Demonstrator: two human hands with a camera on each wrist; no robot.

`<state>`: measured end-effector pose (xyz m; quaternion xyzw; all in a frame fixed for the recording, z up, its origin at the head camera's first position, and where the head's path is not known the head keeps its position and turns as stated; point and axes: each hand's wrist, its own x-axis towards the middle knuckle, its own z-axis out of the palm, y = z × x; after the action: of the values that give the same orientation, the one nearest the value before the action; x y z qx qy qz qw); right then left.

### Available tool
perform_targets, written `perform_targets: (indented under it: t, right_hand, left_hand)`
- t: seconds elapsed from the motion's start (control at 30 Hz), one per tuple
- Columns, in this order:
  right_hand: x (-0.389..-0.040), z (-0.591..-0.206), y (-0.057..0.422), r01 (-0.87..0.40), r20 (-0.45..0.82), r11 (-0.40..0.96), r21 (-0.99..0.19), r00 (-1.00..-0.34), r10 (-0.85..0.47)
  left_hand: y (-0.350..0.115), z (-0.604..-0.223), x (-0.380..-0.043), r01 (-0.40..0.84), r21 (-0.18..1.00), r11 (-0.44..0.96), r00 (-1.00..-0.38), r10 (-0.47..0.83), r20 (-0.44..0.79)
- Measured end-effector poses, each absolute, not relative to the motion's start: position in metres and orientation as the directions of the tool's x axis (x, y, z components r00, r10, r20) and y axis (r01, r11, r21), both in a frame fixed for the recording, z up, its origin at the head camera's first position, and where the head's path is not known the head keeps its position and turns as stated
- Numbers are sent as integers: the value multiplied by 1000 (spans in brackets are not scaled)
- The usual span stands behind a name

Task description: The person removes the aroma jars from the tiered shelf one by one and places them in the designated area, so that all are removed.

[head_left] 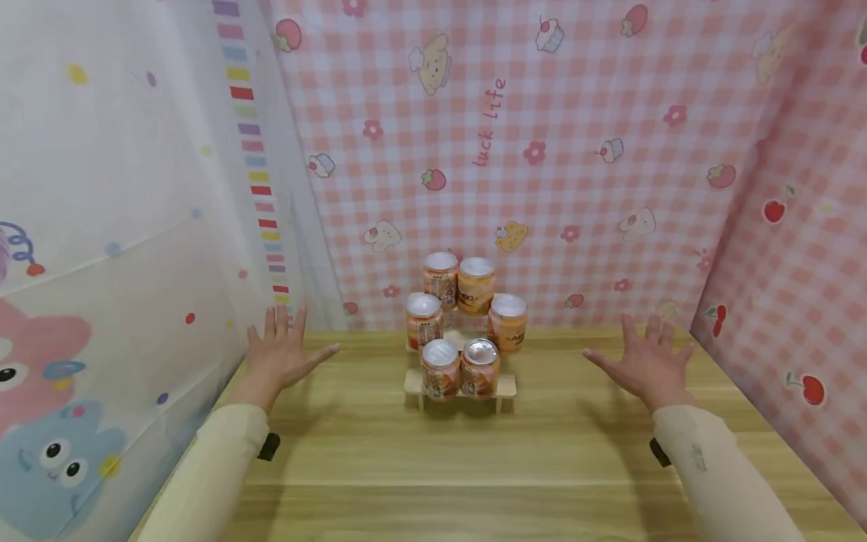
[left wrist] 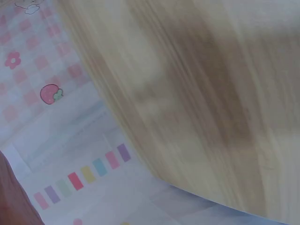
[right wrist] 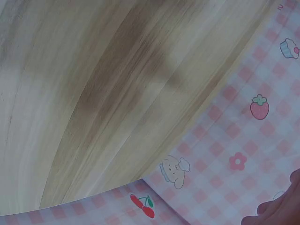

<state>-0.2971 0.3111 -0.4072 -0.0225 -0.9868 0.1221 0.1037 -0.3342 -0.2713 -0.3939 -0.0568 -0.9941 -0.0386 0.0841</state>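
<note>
Several small orange canned drinks with silvery lids stand on a tiered pale wooden rack (head_left: 413,382) in mid-table. Two are on the front step, a left can (head_left: 441,373) and a right can (head_left: 479,375). On the middle step, one can (head_left: 424,327) and another can (head_left: 508,327) sit apart at either end. At the back and highest, one can (head_left: 441,284) stands beside another can (head_left: 476,290). My left hand (head_left: 278,357) is spread over the table's left side, holding nothing. Over the right side, my right hand (head_left: 643,365) is likewise spread and holds nothing.
A wood-grain table (head_left: 420,459) lies beneath both arms. Behind it hangs a pink checked cloth (head_left: 576,98), with more cherry-print cloth (head_left: 799,301) along the right edge. White patterned sheeting (head_left: 156,263) borders the left.
</note>
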Motion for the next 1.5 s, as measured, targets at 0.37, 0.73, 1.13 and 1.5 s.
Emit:
perform_targets:
  t: [0.37,0.73,1.13,1.5]
  right_hand:
    - [-304,-406,299,13,182,958,-288,-981,68]
    - [-298,-397,279,35,146,912,-408,-984,103]
    - [-286,-413,246,46,104,701,-711,-980,169]
    - [-277,-440,208,147,-34,333,-931,-946,322]
  left_hand:
    - [-264,-374,-350,107,134,985,-985,86,149]
    - [-251,-361,-356,112,255,961,-987,77,144]
    - [-227,-353,-364,118,356,927,-988,75,134]
    - [-202,-336,-375,136,514,847,-986,64,156]
